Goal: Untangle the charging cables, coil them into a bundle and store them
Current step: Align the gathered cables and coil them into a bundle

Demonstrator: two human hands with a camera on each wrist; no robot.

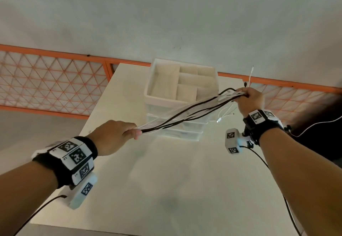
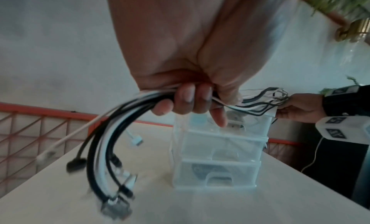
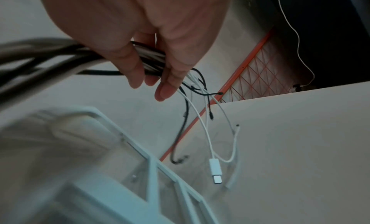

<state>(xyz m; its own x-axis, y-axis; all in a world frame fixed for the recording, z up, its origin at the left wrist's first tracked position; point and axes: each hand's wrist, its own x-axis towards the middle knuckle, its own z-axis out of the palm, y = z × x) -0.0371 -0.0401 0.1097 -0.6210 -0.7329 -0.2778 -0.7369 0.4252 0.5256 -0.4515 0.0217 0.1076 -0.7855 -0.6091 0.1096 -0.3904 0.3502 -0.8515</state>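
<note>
A bunch of black and white charging cables (image 1: 187, 110) is stretched in the air between my two hands, above the table. My left hand (image 1: 114, 135) grips one end; in the left wrist view its fingers (image 2: 188, 100) curl round the strands, and several plug ends (image 2: 112, 168) hang below. My right hand (image 1: 249, 100) grips the other end, higher and to the right. In the right wrist view its fingers (image 3: 138, 72) close on the cables (image 3: 152, 59), and loose ends with a white plug (image 3: 215, 168) dangle beneath.
A white drawer unit (image 1: 177, 121) with an open divided tray (image 1: 153, 87) on top stands at the far side of the pale table (image 1: 166, 189), just behind the cables. An orange mesh railing (image 1: 51, 82) runs behind. Wrist-camera leads trail from both arms.
</note>
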